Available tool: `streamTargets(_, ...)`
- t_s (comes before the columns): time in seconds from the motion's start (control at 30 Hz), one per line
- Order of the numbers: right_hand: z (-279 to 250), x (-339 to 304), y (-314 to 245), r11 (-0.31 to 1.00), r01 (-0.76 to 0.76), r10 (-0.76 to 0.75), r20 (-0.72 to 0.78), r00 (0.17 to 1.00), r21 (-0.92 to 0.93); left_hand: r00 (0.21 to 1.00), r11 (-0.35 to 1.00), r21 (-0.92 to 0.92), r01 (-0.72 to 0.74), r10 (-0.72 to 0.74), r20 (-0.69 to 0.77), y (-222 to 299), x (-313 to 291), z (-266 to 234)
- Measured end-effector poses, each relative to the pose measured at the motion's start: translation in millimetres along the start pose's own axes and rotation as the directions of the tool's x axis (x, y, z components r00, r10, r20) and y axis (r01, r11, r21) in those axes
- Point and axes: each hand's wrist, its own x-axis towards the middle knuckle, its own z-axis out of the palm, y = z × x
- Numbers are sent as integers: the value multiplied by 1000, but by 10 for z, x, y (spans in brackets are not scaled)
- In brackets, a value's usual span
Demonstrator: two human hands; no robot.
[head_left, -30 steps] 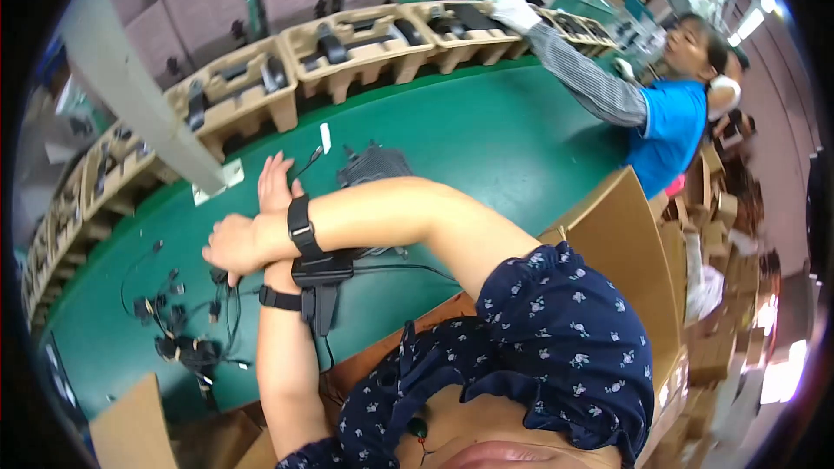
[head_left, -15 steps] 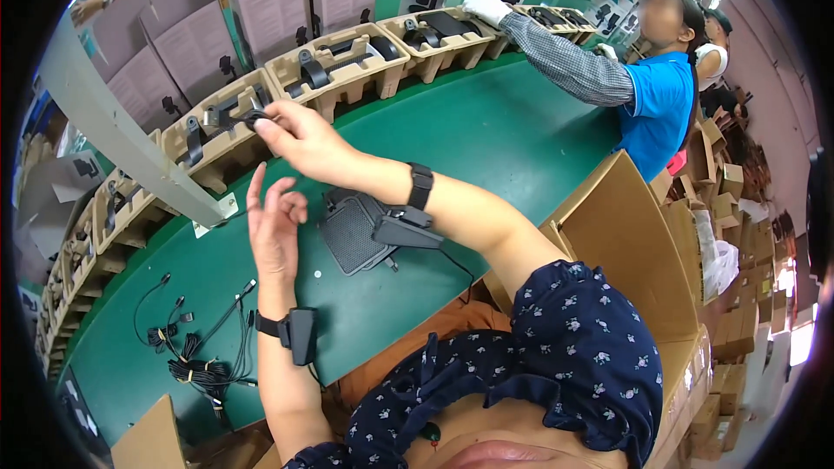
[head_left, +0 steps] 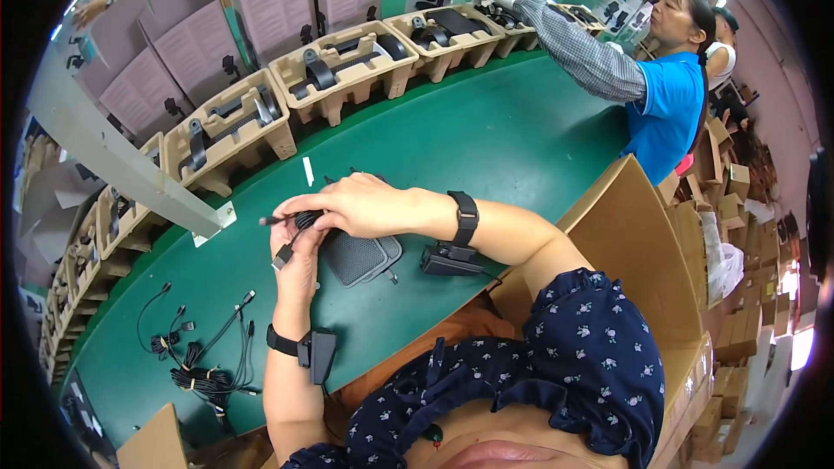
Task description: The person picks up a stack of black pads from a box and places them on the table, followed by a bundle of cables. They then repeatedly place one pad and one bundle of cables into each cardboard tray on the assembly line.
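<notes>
Littering green tabletop (head_left: 486, 139), cables (head_left: 204, 379); nearby, cartons (head_left: 734, 326)

Navy blouse (head_left: 599, 365), white floral print, ruffled sleeves (head_left: 569, 287). Dark pendant (head_left: 433, 433) at blouse neckline. Beyond blouse sleeves: right wrist black strap (head_left: 466, 215), black box (head_left: 450, 261); left wrist same pair.

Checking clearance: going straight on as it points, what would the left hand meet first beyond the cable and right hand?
The left hand would probably meet the tan tray right of the grey post; depth is unclear.
</notes>
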Motion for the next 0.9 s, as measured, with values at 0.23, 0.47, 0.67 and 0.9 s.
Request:
streamTargets(0.23, -92, -33, 266, 975, -178, 142, -241, 960, -133, 982, 955, 255, -149, 173, -76, 78, 62, -176)
streamTargets(0.47, -1050, 131, 586, 811, -383, 0, -655, 755, -442, 966, 908, 410, -82, 174, -193, -18, 128, -449)
streamTargets(0.67, -1836, 196, 1468, 462, -583, -187, -716, 673, -668, 962, 861, 503, -75, 195, -192, -79, 111, -500)
streamTargets(0.9, -2011, 334, 1831, 219, -498, -145, -533, 834, -839, 963, 863, 504, -34, 163, -214, -19, 90, -543)
